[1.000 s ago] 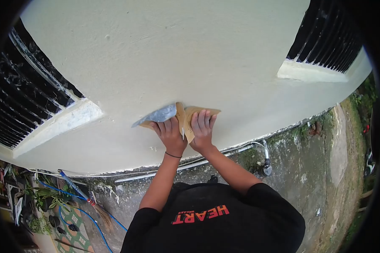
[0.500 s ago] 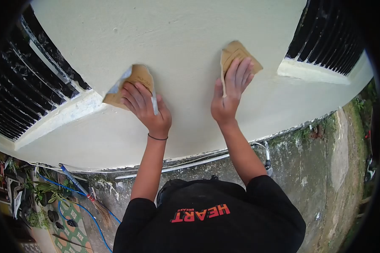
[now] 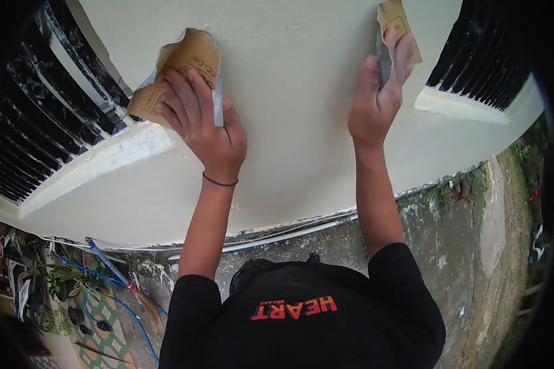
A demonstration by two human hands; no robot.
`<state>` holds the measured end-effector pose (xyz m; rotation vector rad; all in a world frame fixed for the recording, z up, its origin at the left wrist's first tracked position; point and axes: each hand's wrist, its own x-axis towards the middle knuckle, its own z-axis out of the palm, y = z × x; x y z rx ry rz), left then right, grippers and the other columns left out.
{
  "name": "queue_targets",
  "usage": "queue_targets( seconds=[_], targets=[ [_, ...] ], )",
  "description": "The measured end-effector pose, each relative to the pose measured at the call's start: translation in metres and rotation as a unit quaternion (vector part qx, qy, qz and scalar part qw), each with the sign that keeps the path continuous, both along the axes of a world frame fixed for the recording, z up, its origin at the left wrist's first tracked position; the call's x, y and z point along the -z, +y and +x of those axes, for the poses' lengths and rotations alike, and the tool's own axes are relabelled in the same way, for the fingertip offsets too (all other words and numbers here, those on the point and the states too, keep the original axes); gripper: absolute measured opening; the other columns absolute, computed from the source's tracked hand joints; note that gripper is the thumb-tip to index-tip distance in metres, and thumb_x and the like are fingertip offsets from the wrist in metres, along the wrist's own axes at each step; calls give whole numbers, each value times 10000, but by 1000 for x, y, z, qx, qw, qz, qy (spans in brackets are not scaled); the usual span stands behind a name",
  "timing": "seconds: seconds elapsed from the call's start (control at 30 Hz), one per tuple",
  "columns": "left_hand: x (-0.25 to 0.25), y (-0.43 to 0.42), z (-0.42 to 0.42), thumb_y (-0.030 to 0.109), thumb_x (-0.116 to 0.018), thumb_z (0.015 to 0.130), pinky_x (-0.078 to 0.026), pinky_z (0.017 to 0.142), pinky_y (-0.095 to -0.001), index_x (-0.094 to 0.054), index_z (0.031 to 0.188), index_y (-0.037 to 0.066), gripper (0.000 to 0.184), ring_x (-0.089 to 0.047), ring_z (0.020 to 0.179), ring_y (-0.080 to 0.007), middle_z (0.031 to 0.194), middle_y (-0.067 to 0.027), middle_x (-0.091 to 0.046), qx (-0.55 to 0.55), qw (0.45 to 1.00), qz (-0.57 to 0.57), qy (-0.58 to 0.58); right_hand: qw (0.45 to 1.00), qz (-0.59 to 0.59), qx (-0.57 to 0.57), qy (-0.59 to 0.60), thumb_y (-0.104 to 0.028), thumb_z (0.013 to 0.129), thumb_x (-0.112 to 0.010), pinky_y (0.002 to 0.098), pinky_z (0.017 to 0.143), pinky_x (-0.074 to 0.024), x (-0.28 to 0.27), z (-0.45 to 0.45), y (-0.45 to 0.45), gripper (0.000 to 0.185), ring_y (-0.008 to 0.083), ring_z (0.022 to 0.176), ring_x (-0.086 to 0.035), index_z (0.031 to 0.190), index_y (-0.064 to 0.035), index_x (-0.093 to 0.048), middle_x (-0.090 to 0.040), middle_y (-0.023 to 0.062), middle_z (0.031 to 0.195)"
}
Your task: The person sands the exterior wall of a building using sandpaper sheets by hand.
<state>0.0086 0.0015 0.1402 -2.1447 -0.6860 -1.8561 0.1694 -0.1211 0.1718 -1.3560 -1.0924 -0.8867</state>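
My left hand [image 3: 206,120] presses a bent sheet of sandpaper [image 3: 194,55] to the cream wall [image 3: 289,111], fingers over its brown printed backing and thumb along the near edge. The sheet's grey side shows at its curled edges. On the right, my right hand [image 3: 378,101] grips a second piece of sandpaper [image 3: 400,24], folded and tilted, with its grey face turned toward my thumb. A dark band circles my left wrist.
Black-slatted openings with pale sills flank the wall, one at left [image 3: 49,104] and one at right [image 3: 480,61]. A white pipe [image 3: 289,235] runs along the wall's base. A broom [image 3: 144,301] and a blue hose [image 3: 138,323] lie at lower left.
Both hands have moved up the wall with their sandpaper. My right hand has also shifted to the right and turned its piece edge-on; my left hand's sheet now bows out more.
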Motion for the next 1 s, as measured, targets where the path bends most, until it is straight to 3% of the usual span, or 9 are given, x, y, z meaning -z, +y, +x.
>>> queue_targets(
  seconds=[0.07,0.27,0.37,0.5,0.6,0.7,0.83,0.93,1.0],
  targets=[
    [51,-1,11,179,-454,800,-29,1036,-534,-319,1312,-20,566,-111,1316,-405,1395,-237,-221,-26,1000,-12,6,999,-20,31,-9,-206,875,-424,487,1041,20,20,-7,7,534,373,1334,-53,1353,-20,-273,-119,243,1424],
    [220,-34,-5,176,-455,780,15,1016,-574,-362,1242,-73,532,-138,1280,-462,1357,-266,-260,73,962,-172,200,953,-287,73,-68,-186,767,-477,568,1028,5,299,-65,9,548,437,1312,-62,1263,26,-381,-163,311,1377],
    [192,-31,-6,148,-462,744,34,1003,-591,-363,1233,-81,549,-134,1272,-481,1348,-274,-269,98,954,-176,223,964,-248,80,-45,-157,791,-461,556,1025,32,246,-48,8,548,423,1319,-43,1296,22,-344,-144,296,1392],
    [31,-17,6,190,-413,833,19,1029,-538,-292,1315,-51,552,-95,1317,-406,1396,-249,-207,62,996,-53,47,992,-84,88,-12,-152,878,-400,482,1043,27,46,-17,9,505,373,1335,-42,1337,20,-278,-120,257,1418],
    [-19,-9,10,236,-407,840,5,1040,-516,-280,1331,-25,571,-78,1329,-383,1412,-231,-184,45,998,-29,-25,999,-28,17,-24,-132,857,-418,474,1047,15,-5,-6,-1,523,368,1336,-52,1337,20,-278,-142,244,1418],
    [23,-10,22,245,-436,824,-7,1035,-524,-280,1329,-29,595,-120,1315,-399,1395,-245,-213,-32,999,-25,10,993,-66,96,-16,-156,901,-387,463,1055,-20,45,-16,13,525,373,1330,-80,1350,47,-206,-130,262,1413],
    [188,-41,12,212,-470,794,-33,1014,-582,-342,1271,-63,565,-199,1253,-451,1317,-275,-297,27,968,-122,219,972,-212,103,-12,-150,758,-481,548,1042,-32,277,-52,14,537,412,1313,-119,1242,60,-385,-228,282,1370],
    [201,-42,-4,208,-460,805,-22,1010,-589,-337,1272,-62,554,-191,1250,-459,1310,-295,-289,66,944,-152,284,962,-253,98,4,-158,779,-478,556,1035,-11,268,-46,-5,560,413,1317,-96,1275,61,-339,-194,281,1385],
    [170,-38,-14,217,-412,858,-6,1016,-572,-294,1303,-53,533,-137,1278,-452,1352,-297,-225,69,956,-163,236,982,-122,138,36,-185,816,-464,553,1027,21,211,-10,4,596,401,1324,-63,1326,46,-257,-130,271,1408]
  ],
)
